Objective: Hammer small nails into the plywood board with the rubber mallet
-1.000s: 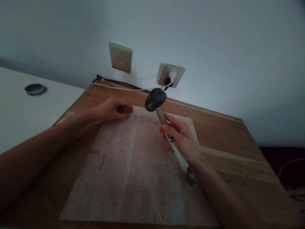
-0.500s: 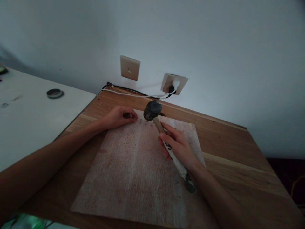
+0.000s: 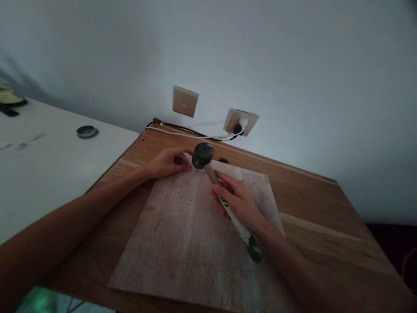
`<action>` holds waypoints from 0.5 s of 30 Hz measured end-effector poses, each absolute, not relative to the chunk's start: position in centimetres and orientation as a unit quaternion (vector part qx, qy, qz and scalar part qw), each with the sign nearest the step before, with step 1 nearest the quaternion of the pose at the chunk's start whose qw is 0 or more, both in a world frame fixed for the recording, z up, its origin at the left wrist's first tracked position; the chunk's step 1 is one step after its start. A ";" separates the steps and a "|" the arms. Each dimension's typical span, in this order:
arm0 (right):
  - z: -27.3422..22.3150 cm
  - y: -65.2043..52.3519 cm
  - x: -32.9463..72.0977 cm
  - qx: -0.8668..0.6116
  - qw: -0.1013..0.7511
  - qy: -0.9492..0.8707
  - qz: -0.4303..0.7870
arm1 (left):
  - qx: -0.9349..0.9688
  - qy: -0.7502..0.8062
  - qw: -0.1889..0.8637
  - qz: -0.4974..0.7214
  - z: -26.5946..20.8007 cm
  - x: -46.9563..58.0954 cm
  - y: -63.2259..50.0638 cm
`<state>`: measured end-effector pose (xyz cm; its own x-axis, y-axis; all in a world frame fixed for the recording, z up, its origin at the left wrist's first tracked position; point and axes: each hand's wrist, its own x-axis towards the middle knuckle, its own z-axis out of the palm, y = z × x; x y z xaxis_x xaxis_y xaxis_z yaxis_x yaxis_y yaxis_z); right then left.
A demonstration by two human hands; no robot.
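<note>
My right hand (image 3: 237,198) is wrapped round the handle of a mallet (image 3: 203,155) with a black head and a worn, paint-marked wooden handle. Its head hovers over the far edge of a pale, reddish wooden board (image 3: 182,243), close beside my left hand. At the board's far left corner my left hand (image 3: 171,163) is closed in a pinch, and a small shiny tip that looks like a nail (image 3: 189,165) shows at the fingertips. Several small nails (image 3: 243,180) stand along the far edge of the board; some are hidden behind the mallet and my right hand.
The board lies on a brown wooden table (image 3: 312,217) against a wall. Black and white cables (image 3: 195,134) run along its back edge to a wall socket (image 3: 243,121). On the left a white table (image 3: 42,174) bears a roll of tape (image 3: 87,131).
The mallet head has shifted left, nearer my left hand, covering nails that showed before. The whole view has turned slightly left. Both hands keep their grip.
</note>
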<state>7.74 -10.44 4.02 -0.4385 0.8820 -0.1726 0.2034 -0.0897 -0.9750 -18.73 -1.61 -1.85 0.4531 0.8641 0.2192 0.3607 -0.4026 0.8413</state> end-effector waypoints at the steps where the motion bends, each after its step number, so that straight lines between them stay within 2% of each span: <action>1: 3.9 -10.4 7.6 -0.442 0.285 -0.616 0.586 | 0.765 0.398 0.379 0.335 -1.9 -18.7 -1.6; 15: 3.2 -10.3 6.7 -0.436 0.263 -0.634 0.582 | 0.763 0.389 0.394 0.335 -2.2 -19.2 -1.2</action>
